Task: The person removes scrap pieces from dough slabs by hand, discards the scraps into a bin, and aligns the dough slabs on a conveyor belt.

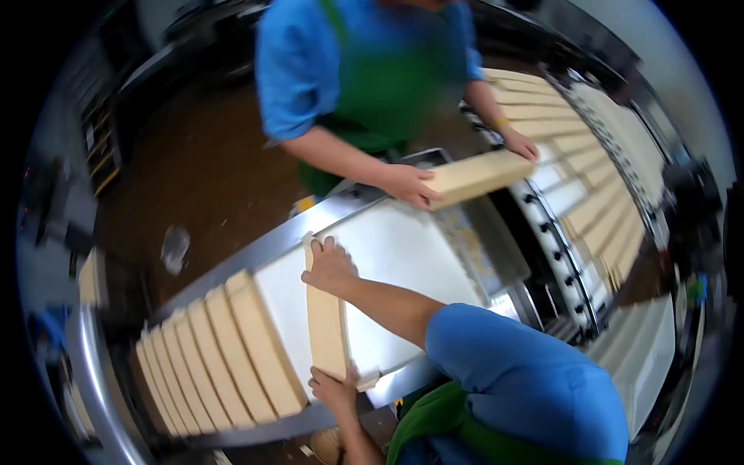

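Note:
A long, pale cream block (326,325) lies across the white belt surface (387,267), and both my hands are on it. My right hand (332,267) grips its far end with the fingers curled over the edge. At the near end, my left hand (335,391) holds the block, its thumb and fingers around the corner. Left of it stands a row of similar blocks (256,341), set side by side. The block's exact material cannot be made out.
Opposite me a co-worker in a green apron (387,85) holds another pale block (480,178) by both ends. Behind it, a conveyor (554,252) carries several rows of blocks. A metal tray with crumbs (492,244) sits between. A curved steel tube (93,380) stands at left.

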A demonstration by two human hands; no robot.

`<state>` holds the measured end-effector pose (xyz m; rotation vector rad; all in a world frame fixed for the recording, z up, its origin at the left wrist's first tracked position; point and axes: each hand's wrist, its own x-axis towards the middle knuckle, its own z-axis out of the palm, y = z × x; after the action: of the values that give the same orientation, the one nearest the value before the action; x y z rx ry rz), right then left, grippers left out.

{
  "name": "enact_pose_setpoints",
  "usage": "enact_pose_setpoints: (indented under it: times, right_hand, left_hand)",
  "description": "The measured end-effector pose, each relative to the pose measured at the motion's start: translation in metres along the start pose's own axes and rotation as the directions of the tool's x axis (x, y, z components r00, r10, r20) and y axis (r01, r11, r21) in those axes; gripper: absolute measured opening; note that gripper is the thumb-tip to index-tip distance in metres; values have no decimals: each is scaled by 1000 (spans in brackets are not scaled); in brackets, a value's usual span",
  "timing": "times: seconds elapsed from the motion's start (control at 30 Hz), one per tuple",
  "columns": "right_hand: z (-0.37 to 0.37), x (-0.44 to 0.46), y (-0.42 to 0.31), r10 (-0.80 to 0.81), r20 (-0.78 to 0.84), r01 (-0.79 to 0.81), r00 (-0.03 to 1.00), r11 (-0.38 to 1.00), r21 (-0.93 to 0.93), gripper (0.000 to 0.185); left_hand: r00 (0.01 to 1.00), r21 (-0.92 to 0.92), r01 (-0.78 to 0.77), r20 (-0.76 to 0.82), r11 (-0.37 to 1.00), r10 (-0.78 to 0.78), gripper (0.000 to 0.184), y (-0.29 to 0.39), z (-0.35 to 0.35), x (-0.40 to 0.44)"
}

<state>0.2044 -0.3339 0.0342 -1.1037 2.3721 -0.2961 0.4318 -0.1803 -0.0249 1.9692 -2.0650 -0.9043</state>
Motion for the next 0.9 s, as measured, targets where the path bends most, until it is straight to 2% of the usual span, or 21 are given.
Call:
enact_pose_setpoints:
  times: [0.03,0.07,0.1,0.17,0.23,0.3,0.33,0.37,0.4,0.43,0.47,0.53,0.6,0.67,0.7,0.73,0.77,0.8,0.83,0.87,0.9]
  right_hand:
    - [-15,4,25,78,8,-78,997,997,10,74]
    - [-26,9,51,145,25,-146,989,989,18,76]
    - [-32,14,79,181,-2,-181,983,983,38,76]
    - [-37,22,130,211,-165,-230,963,968,-103,83]
    - [-44,12,169,229,-204,-230,952,973,15,86]
    - [-53,2,202,267,-359,-174,894,947,270,86]
    - [-76,-12,216,373,-266,-245,889,878,412,85]
    - [-92,-24,232,437,-234,-266,868,809,524,85]
    - [-103,-34,253,466,-302,-239,832,792,562,84]
    - [-111,-45,276,495,-363,-212,789,775,595,82]
    - [-122,-53,300,511,-368,-213,777,763,610,82]
    - [-149,-66,352,558,-479,-152,677,743,652,79]
    - [-185,-82,403,587,-516,-129,623,729,673,78]
    - [-223,-95,450,610,-546,-110,574,718,687,77]
    - [-241,-98,473,665,-502,-152,553,672,724,77]
    - [-258,-101,495,715,-454,-192,531,624,758,77]
    - [-273,-104,516,715,-452,-190,533,622,760,77]
    - [-288,-107,535,736,-413,-287,536,619,731,76]
    - [-301,-109,557,756,-374,-381,537,613,693,76]
    - [-309,-106,583,752,-372,-380,544,616,690,76]
    - [-313,-98,612,735,-340,-520,586,663,538,76]
  left_hand:
    - [997,-44,-47,53,998,49,91,15,5,-5]
    - [975,-233,-190,69,954,211,90,19,17,-8]
    - [945,-310,-228,157,923,286,95,29,30,-8]
    - [913,-180,-224,307,958,271,96,72,39,-24]
    - [880,-89,-268,383,959,281,93,101,51,-27]
    - [926,-71,-243,280,967,253,85,122,68,-29]
    - [918,-64,-272,282,960,279,85,132,75,-32]
    - [916,-107,-341,185,934,355,83,141,81,-34]
    - [902,-145,-409,88,901,423,80,152,87,-37]
    - [890,-135,-432,96,891,446,80,169,90,-42]
    - [879,-190,-450,75,873,470,79,189,95,-47]
    - [861,-237,-481,55,844,506,78,228,109,-54]
    - [762,-285,-625,-22,726,647,79,264,130,-62]
    - [696,-264,-698,-28,666,718,80,314,140,-80]
    - [632,-251,-756,-40,605,774,81,340,147,-89]
    - [630,-247,-758,-40,604,775,81,363,155,-96]
    - [580,-277,-791,-56,545,813,81,385,162,-101]
    - [528,-305,-820,-75,485,846,81,405,170,-105]
    - [532,-300,-819,-76,489,843,81,424,177,-110]
    - [474,-343,-833,-35,435,880,80,441,183,-113]
    - [412,-385,-840,2,381,911,80,457,189,-115]
